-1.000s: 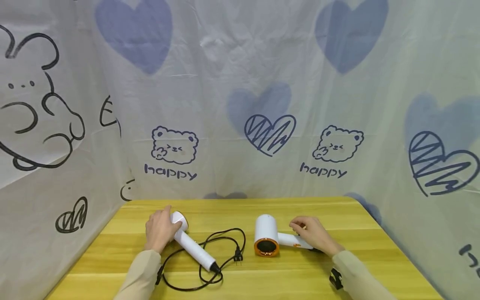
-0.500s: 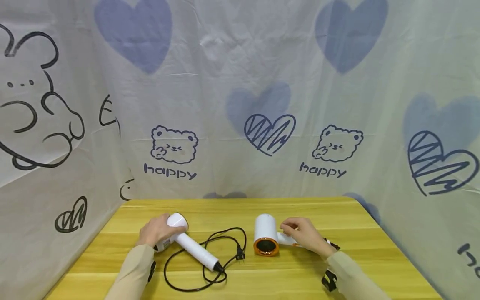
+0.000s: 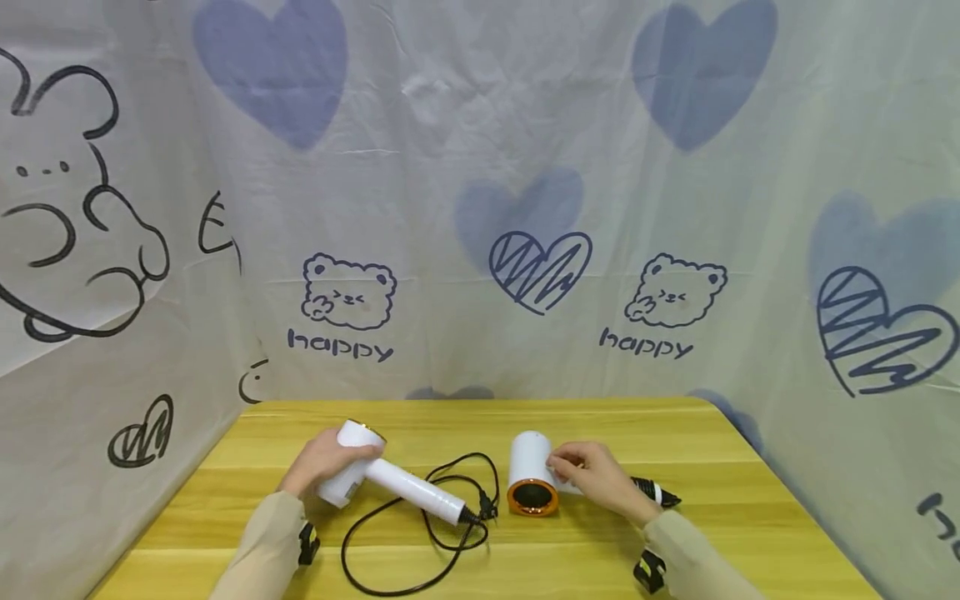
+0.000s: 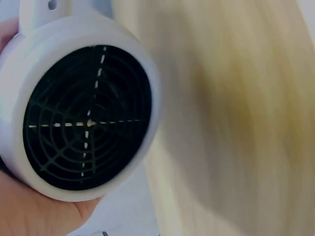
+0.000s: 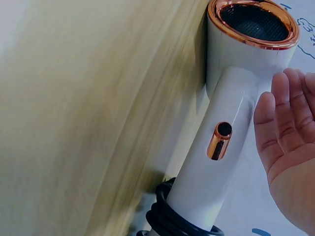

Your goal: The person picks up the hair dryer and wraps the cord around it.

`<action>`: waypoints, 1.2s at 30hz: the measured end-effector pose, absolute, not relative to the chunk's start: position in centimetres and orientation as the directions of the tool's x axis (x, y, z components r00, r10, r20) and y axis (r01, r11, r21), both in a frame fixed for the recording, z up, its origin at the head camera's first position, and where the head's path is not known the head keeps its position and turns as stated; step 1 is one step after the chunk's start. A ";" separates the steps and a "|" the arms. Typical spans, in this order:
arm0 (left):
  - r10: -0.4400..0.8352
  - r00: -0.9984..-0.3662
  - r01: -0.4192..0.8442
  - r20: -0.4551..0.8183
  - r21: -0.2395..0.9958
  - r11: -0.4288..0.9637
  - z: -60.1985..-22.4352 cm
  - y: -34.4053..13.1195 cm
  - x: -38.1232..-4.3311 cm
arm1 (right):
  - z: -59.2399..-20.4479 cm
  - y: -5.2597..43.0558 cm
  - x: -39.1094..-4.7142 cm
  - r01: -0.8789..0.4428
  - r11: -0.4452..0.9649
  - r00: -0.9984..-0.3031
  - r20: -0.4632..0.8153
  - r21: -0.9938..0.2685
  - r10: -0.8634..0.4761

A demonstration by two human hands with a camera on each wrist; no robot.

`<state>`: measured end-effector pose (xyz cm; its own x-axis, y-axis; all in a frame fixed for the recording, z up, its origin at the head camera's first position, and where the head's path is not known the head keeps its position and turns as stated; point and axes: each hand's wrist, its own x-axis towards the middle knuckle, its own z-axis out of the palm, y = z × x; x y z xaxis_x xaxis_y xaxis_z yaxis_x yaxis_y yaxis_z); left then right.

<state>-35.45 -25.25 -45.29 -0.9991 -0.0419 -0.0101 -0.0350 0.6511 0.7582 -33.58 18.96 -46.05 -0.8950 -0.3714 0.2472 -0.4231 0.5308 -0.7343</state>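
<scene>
My left hand (image 3: 321, 461) grips a white hair dryer (image 3: 416, 490) by its barrel, the thumb lying across the top. Its handle points right, toward the table's middle. In the left wrist view, the dryer's round dark grille (image 4: 88, 118) faces the camera, with part of the hand at lower left. A second white hair dryer (image 3: 531, 457) with a copper-coloured rim lies on the table. Above its handle is my right hand (image 3: 596, 477), fingers slightly bent and holding nothing. The right wrist view shows those fingers beside the handle (image 5: 211, 152); whether they touch it I cannot tell.
A loose black cord (image 3: 408, 590) with a plug (image 3: 487, 505) trails from the left dryer over the wooden table (image 3: 600, 554). The right dryer's black cord (image 5: 170, 216) is wound round its handle end. A patterned curtain (image 3: 465, 333) stands behind.
My left hand has taken hold of the left dryer's barrel and turned it, swinging the handle right and dragging the cord. My right hand has moved left along the other dryer's handle toward its barrel.
</scene>
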 end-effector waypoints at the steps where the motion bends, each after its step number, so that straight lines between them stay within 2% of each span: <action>1: -0.038 -0.999 -0.028 -0.006 0.795 0.606 -45.2 -25.1 -35.4 | -46.0 18.9 -33.5 -0.419 0.521 -0.895 0.243 -0.743 -0.374; 4: -0.057 -0.998 -0.012 0.019 0.870 0.494 -44.5 -24.3 -35.2 | -45.8 18.5 -33.3 -0.404 0.499 -0.898 0.228 -0.766 -0.376; 8: -0.115 -0.991 0.019 0.073 0.911 0.412 -43.4 -22.6 -35.1 | -45.1 17.6 -32.8 -0.390 0.465 -0.899 0.219 -0.795 -0.379; 14: -0.254 -0.955 0.047 0.154 0.923 0.383 -42.8 -19.5 -34.3 | -43.6 15.7 -31.8 -0.417 0.397 -0.876 0.245 -0.818 -0.416; 21: -0.341 -0.920 0.065 0.196 0.931 0.360 -43.0 -17.2 -33.5 | -43.0 14.9 -31.4 -0.388 0.290 -0.894 0.281 -0.875 -0.348; 25: -0.327 -0.922 0.094 0.208 0.939 0.330 -43.1 -16.7 -33.4 | -42.7 15.0 -31.5 -0.401 0.229 -0.881 0.306 -0.887 -0.360; 32: -0.203 -0.944 0.208 0.262 0.944 0.255 -43.3 -16.0 -33.6 | -42.0 15.5 -32.0 -0.392 0.153 -0.884 0.325 -0.907 -0.337; 36: -0.241 -0.922 0.251 0.305 0.940 0.230 -43.4 -15.4 -33.5 | -41.9 15.8 -32.2 -0.393 0.071 -0.864 0.342 -0.917 -0.371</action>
<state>-33.47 -15.40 -43.41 -0.9216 -0.2407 0.3045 0.2506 0.2301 0.9403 -32.24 15.84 -41.90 -0.8637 -0.3706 0.3416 -0.3930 0.0706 -0.9168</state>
